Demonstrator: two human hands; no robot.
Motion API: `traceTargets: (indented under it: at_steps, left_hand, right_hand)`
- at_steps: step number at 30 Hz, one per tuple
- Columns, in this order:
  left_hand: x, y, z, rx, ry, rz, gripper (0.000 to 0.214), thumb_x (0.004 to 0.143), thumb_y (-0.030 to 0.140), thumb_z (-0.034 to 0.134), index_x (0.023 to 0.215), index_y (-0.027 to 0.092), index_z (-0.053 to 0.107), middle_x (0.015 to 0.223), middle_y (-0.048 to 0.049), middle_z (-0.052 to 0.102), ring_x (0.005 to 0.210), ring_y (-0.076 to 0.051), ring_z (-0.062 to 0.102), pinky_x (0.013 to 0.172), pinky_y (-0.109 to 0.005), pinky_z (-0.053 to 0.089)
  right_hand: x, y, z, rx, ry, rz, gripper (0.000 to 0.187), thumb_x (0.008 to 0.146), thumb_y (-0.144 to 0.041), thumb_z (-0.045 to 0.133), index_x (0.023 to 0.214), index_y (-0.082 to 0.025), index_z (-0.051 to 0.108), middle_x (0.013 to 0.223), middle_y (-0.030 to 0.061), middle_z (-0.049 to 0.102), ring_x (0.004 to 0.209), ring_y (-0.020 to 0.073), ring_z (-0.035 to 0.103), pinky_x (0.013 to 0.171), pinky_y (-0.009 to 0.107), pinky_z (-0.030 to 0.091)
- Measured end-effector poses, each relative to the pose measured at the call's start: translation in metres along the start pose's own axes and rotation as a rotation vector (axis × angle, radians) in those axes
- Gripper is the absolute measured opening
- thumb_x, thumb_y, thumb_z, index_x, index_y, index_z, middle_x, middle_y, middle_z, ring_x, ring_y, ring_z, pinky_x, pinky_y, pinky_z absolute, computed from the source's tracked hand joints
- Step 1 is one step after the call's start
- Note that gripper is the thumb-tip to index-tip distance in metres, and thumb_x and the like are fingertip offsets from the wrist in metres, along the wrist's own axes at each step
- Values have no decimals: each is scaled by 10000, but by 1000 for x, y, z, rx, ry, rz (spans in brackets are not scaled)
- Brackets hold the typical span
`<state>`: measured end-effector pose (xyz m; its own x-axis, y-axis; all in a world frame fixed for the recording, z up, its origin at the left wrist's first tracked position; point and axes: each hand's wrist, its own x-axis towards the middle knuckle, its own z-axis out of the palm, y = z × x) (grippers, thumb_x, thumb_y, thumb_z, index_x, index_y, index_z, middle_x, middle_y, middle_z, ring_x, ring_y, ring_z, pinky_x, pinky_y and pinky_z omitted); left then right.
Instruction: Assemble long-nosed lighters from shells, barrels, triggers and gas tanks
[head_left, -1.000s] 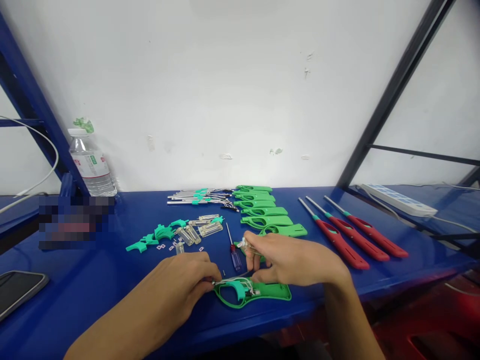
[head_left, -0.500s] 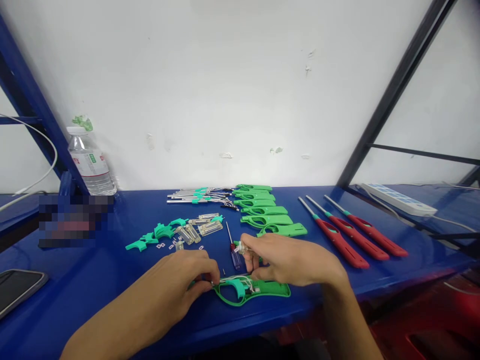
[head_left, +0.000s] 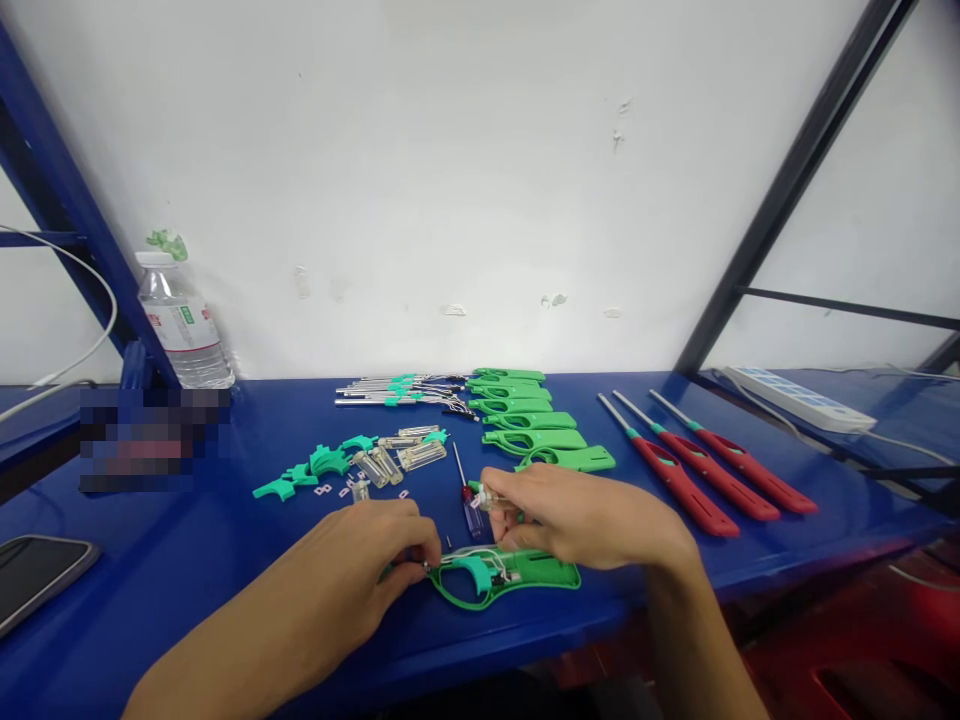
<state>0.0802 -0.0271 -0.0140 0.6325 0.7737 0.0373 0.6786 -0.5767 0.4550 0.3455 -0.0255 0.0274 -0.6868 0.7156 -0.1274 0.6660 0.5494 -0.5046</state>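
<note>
An open green lighter shell (head_left: pixel 551 573) with a teal trigger and thin wires inside lies near the front edge of the blue table (head_left: pixel 225 560). My left hand (head_left: pixel 375 560) pinches the metal tube end at the shell's left tip. My right hand (head_left: pixel 577 520) rests over the shell's upper edge, fingers closed round a small clear part (head_left: pixel 486 497). A small screwdriver (head_left: pixel 469 500) with a red and blue handle lies just beyond, between my hands.
Behind lie green shells (head_left: pixel 532 425), metal tubes with teal collars (head_left: pixel 397 392), teal triggers (head_left: pixel 315 470) and clear fuel tanks (head_left: pixel 397 458). Three red lighters (head_left: pixel 705 470) lie right. A water bottle (head_left: pixel 184 325), a phone (head_left: pixel 34 570) and a power strip (head_left: pixel 795 398) sit at the edges.
My right hand has drawn slightly left and back with the clear part. My left hand stays pinched at the shell's tip. The shell has hardly moved.
</note>
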Motion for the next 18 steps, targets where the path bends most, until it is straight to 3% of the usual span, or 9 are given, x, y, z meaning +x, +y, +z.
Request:
traceTargets:
  at_steps: [7, 13, 18]
  left_hand:
    - [-4, 4, 0, 34, 12, 30, 228, 930, 95, 606, 909, 276, 743, 942, 16, 754, 880, -204, 703, 756, -273, 444]
    - [4, 24, 9, 43, 212, 26, 184, 1023, 230, 595, 1139, 272, 732, 1038, -28, 766, 950, -258, 717, 759, -317, 469]
    - [13, 28, 19, 39, 164, 25, 238, 1025, 164, 573, 1078, 259, 784, 1003, -33, 798, 951, -263, 745, 789, -334, 505]
  right_hand:
    - [-1, 3, 0, -3, 27, -55, 218, 956, -72, 633, 953, -233, 485, 910, -14, 684, 781, 156, 614, 688, 270, 434]
    - [-2, -3, -1, 14, 67, -120, 148, 989, -126, 636, 994, -227, 528, 942, -3, 709, 833, 171, 642, 740, 290, 465]
    - [-4, -12, -3, 5, 104, -110, 104, 1034, -238, 632, 978, -231, 544, 940, 2, 703, 840, 179, 634, 742, 302, 466]
